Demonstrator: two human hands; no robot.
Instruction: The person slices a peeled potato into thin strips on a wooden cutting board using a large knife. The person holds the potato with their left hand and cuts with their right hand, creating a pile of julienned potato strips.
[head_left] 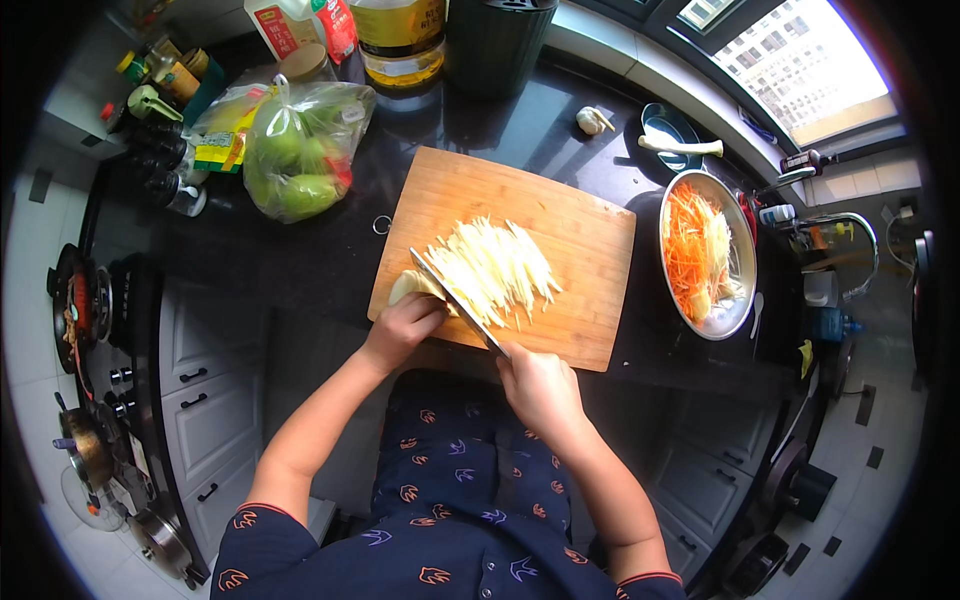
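A wooden cutting board [560, 215] lies on the dark counter. On it is a pile of pale vegetable strips [495, 265]. My left hand [400, 328] presses down on the uncut pale piece [410, 285] at the board's near left edge. My right hand [538, 385] grips the handle of a knife [455, 298]. The blade slants across the board between the uncut piece and the strips.
A metal bowl [742, 300] with shredded carrot and pale strips stands right of the board. A plastic bag of green fruit [300, 150] lies at the back left among bottles and an oil jug [400, 45]. Garlic [592, 120], a small dish [670, 135], a stove [80, 310] at left, and a sink tap [850, 225] at right.
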